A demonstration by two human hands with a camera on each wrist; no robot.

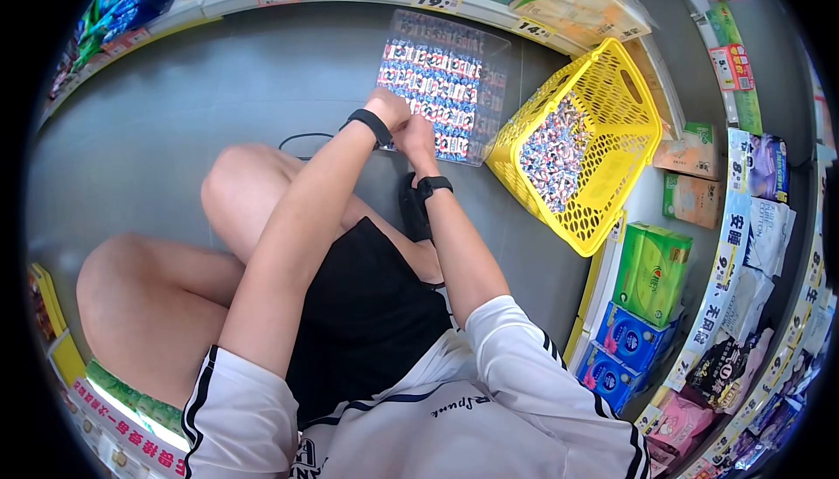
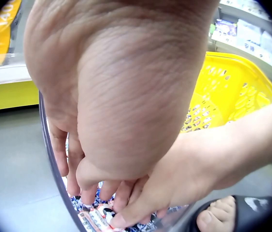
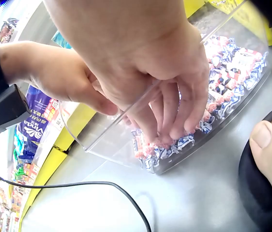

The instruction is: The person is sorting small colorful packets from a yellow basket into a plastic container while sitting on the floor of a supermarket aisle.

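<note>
A clear plastic box (image 1: 495, 94) stands on the floor, with wrapped candies (image 1: 437, 86) in blue, white and red laid in rows inside. My left hand (image 1: 391, 110) reaches over its near side, fingers pointing down toward the candies in the left wrist view; what its fingertips hold is hidden, so I cannot tell. Close beside it, my right hand (image 3: 160, 82) dips below the rim, fingertips together on a candy (image 3: 162, 152) at the box's end. The right thumb lies against a candy (image 2: 108, 212) in the left wrist view. Both hands nearly touch.
A yellow perforated basket (image 1: 634, 86) holding many loose candies stands right of the box. Shelves with tissue packs (image 1: 651, 274) line the right side and back. A black cable (image 3: 78, 185) runs near the box. A sandalled foot (image 3: 271, 140) is close by.
</note>
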